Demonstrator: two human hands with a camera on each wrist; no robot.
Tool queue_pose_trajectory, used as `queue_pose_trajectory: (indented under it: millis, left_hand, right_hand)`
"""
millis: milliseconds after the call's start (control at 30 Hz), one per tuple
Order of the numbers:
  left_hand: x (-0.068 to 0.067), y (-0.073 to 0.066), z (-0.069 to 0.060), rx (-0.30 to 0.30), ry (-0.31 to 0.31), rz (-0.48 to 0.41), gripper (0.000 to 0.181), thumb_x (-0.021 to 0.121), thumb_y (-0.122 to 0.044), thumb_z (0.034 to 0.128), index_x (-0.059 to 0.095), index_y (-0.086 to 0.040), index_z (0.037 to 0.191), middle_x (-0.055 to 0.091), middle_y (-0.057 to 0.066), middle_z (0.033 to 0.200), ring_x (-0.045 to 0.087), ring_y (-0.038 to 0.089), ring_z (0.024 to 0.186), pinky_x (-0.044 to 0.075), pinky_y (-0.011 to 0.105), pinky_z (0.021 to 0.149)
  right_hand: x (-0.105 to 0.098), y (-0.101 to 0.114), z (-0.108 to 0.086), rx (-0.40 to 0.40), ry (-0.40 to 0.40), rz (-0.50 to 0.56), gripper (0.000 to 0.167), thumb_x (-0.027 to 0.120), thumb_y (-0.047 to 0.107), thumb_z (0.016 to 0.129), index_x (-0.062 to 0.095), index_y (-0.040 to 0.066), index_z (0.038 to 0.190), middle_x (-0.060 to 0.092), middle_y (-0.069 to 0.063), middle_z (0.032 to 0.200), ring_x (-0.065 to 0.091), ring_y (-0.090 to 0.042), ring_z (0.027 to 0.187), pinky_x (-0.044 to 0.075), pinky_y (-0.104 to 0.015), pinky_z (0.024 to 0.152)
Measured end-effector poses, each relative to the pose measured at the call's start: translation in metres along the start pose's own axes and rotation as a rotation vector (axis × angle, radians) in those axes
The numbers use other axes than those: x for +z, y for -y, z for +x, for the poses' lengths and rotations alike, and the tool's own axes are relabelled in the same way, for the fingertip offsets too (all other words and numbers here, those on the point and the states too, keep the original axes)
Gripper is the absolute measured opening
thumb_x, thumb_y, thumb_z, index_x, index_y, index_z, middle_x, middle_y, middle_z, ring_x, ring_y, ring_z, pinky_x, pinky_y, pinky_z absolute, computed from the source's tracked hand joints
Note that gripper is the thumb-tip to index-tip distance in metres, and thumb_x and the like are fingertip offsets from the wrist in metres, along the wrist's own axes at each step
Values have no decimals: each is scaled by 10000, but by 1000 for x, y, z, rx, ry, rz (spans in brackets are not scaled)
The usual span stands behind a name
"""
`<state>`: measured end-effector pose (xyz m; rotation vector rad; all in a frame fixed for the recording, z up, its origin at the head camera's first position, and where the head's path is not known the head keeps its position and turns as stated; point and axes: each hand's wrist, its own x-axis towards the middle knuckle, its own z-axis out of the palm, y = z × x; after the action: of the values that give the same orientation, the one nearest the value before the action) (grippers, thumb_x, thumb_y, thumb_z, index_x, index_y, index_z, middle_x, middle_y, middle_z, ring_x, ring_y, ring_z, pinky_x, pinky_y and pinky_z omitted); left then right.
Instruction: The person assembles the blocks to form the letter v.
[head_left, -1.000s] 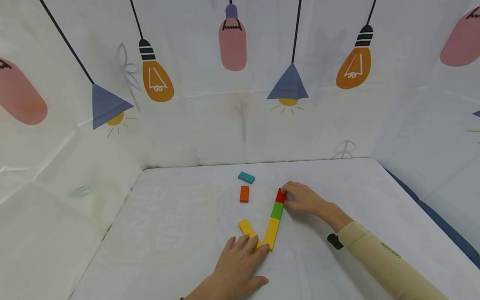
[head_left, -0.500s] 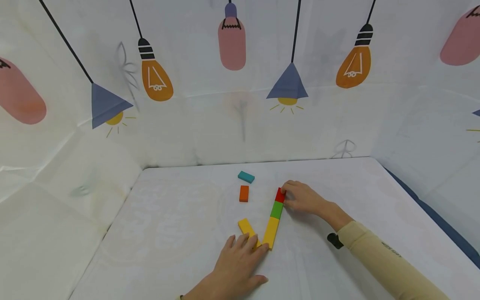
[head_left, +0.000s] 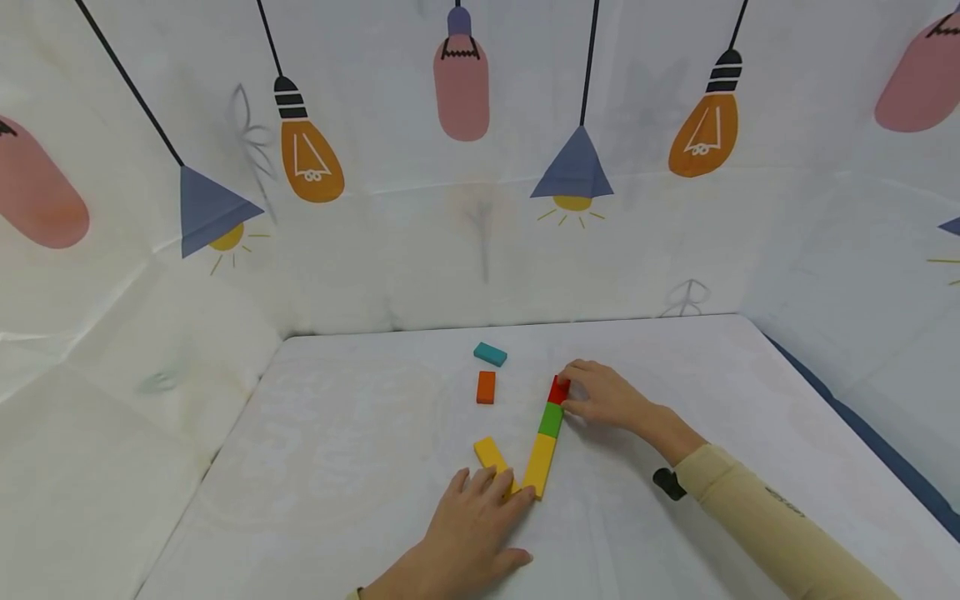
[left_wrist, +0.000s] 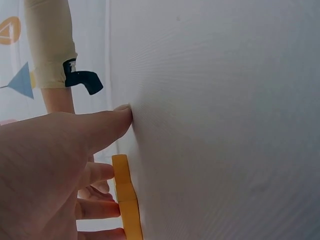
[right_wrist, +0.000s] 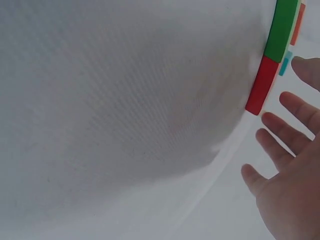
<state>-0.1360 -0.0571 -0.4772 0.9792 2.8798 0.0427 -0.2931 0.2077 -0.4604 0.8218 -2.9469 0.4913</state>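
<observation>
A red block, a green block and a yellow block lie end to end in a slanting row. Another yellow block angles in toward the row's near end, forming a V. My left hand, palm down with fingers spread, rests its fingertips on the near ends of both yellow blocks; its thumb is on the table. At the far end, my right hand has its fingertips at the red block. The right wrist view shows that hand with fingers extended and separated beside the red block.
An orange block and a teal block lie left of the row's far end on the white table. A sheet printed with lamps hangs behind. A black device is by the right wrist.
My right fingertips have shifted very slightly left at the red block, with the thumb now at the green block's edge. My left hand stays on the yellow blocks.
</observation>
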Motion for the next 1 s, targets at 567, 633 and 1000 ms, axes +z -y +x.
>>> queue_pose_trajectory:
  millis: [567, 633, 1000]
  left_hand:
    - [-9, 16, 8, 47, -129, 5, 458, 621, -601, 897, 584, -389, 1301, 579, -74, 1258, 559, 189, 1151, 448, 551, 1034]
    - [-10, 20, 12, 38, -147, -27, 432, 638, -576, 896, 605, -390, 1285, 589, -70, 1280, 567, 184, 1163, 462, 518, 1030]
    - [-16, 54, 33, -53, -227, -149, 374, 634, -470, 931, 639, -341, 1283, 572, -38, 1379, 607, 180, 1171, 521, 453, 977]
  right_hand:
    - [6, -3, -5, 46, -40, 68, 374, 721, 251, 893, 655, 105, 1231, 641, -83, 1244, 589, -278, 1138, 509, -489, 1007]
    - [6, -3, -5, 61, -33, 79, 386, 718, 250, 895, 651, 108, 1248, 636, -87, 1260, 582, -285, 1155, 502, -495, 1017]
    - [11, -8, -4, 75, -17, 111, 440, 701, 240, 911, 623, 108, 1323, 605, -115, 1338, 544, -310, 1222, 474, -509, 1053]
